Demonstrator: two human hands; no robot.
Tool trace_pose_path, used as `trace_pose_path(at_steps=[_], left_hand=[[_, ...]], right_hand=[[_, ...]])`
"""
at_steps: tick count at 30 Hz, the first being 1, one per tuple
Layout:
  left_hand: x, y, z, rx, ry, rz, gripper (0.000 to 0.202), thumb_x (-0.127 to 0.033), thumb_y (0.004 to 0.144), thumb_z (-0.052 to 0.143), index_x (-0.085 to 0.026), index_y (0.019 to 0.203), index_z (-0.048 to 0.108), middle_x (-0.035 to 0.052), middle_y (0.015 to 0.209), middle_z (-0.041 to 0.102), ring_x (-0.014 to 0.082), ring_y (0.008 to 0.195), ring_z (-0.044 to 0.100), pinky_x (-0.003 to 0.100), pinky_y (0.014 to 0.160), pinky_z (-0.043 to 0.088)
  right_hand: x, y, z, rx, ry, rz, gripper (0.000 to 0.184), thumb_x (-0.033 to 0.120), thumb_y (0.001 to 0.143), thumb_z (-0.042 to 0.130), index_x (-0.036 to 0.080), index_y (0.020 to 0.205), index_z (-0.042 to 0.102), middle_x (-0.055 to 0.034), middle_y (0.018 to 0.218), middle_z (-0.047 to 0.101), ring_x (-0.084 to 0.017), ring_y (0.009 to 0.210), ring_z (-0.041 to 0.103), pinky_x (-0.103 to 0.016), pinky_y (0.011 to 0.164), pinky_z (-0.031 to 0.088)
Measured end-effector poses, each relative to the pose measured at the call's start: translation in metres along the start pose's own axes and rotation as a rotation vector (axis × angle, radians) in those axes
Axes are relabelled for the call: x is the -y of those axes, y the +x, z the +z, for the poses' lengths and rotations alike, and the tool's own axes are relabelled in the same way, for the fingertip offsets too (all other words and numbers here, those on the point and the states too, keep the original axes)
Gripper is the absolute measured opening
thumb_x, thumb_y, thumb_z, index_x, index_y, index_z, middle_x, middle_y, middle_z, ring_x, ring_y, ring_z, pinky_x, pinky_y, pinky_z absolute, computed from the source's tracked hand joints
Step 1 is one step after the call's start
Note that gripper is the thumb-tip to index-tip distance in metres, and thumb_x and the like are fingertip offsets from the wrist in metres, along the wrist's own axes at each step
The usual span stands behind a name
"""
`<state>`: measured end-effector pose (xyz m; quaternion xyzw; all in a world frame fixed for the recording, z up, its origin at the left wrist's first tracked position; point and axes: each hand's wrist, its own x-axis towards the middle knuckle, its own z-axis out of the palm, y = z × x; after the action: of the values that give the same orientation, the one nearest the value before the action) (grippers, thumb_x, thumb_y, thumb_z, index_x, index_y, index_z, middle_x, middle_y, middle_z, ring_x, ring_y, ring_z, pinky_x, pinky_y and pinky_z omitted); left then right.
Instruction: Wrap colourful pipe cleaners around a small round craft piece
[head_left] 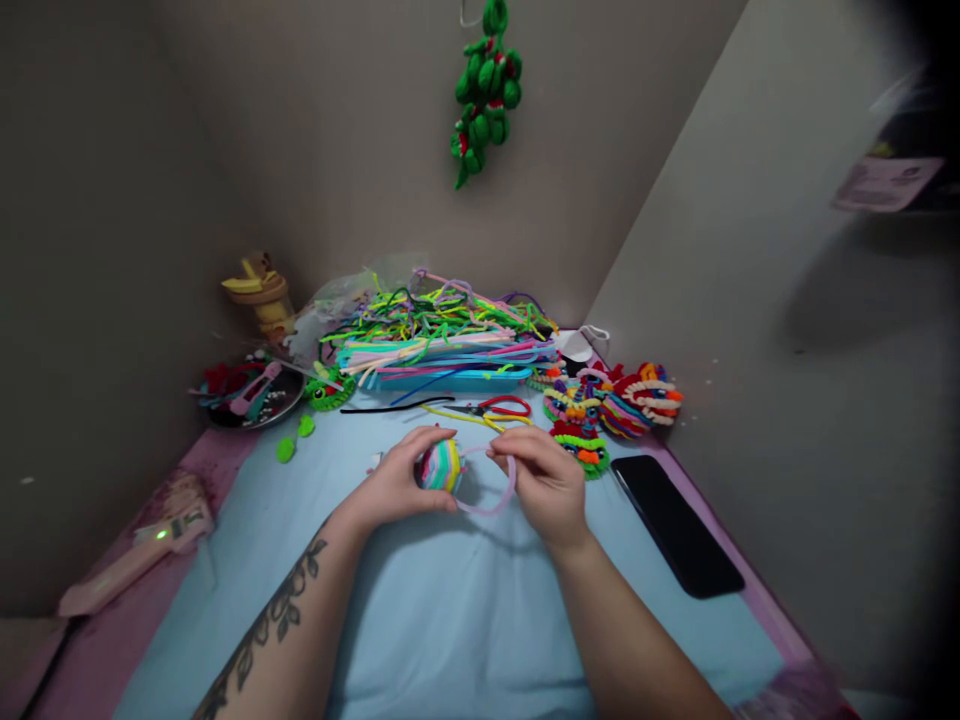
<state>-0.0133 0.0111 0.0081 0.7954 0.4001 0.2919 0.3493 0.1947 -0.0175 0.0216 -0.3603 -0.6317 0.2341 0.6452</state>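
In my left hand [405,475] is a small rounded craft piece [442,466] with pink, turquoise, white and yellow stripes, gripped between thumb and fingers. A pale lilac pipe cleaner [491,510] curves out from it in an open loop. My right hand [544,480] pinches the upper end of that pipe cleaner between thumb and fingertips. Both hands hover over the light blue cloth [450,620], a short distance apart. Just beyond them lie scissors [504,408] with red and yellow handles and a black pipe cleaner [397,406].
A heap of coloured pipe cleaners [450,340] lies at the back in a blue tray [457,382]. Finished striped pieces [637,402] and a phone [679,525] are on the right. On the left are a glue gun [142,555], a metal dish [262,412] and green pieces [286,449].
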Motion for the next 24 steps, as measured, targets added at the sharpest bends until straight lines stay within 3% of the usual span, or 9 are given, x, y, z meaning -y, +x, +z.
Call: trace_pose_path(at_steps=[5, 12, 17, 24], left_hand=[[-0.005, 0.001, 0.001, 0.06, -0.013, 0.015, 0.085, -0.048, 0.055, 0.08, -0.021, 0.13, 0.049, 0.0125, 0.132, 0.049, 0.0308, 0.125, 0.044, 0.044, 0.106, 0.034], [-0.004, 0.001, 0.006, 0.12, -0.031, 0.069, 0.084, -0.048, 0.057, 0.08, -0.023, 0.131, 0.049, 0.0114, 0.128, 0.052, 0.0316, 0.122, 0.046, 0.046, 0.105, 0.035], [-0.004, 0.001, 0.007, 0.118, -0.032, 0.083, 0.083, -0.047, 0.059, 0.079, -0.023, 0.132, 0.048, 0.0112, 0.128, 0.053, 0.0303, 0.12, 0.047, 0.043, 0.104, 0.036], [-0.003, 0.001, 0.009, 0.149, -0.154, 0.018, 0.086, -0.042, 0.054, 0.083, -0.023, 0.131, 0.05, 0.011, 0.129, 0.052, 0.0301, 0.12, 0.048, 0.04, 0.102, 0.038]], right_hand=[[-0.009, 0.002, 0.008, -0.053, 0.18, 0.381, 0.006, 0.022, 0.073, 0.069, 0.023, 0.078, 0.073, -0.0016, 0.074, 0.068, -0.014, 0.065, 0.064, -0.028, 0.06, 0.054], [-0.016, 0.008, 0.014, -0.125, 0.398, 0.756, 0.02, 0.03, 0.06, 0.076, 0.017, 0.073, 0.068, 0.0019, 0.057, 0.062, -0.01, 0.048, 0.055, -0.022, 0.045, 0.045], [-0.018, 0.008, 0.016, -0.146, 0.464, 0.859, 0.029, 0.028, 0.053, 0.078, 0.018, 0.07, 0.057, 0.0056, 0.051, 0.059, -0.008, 0.041, 0.049, -0.017, 0.036, 0.033], [-0.02, 0.006, 0.015, -0.047, 0.428, 0.892, 0.031, 0.03, 0.053, 0.079, 0.018, 0.064, 0.053, 0.0082, 0.046, 0.052, -0.004, 0.036, 0.036, -0.016, 0.034, 0.024]])
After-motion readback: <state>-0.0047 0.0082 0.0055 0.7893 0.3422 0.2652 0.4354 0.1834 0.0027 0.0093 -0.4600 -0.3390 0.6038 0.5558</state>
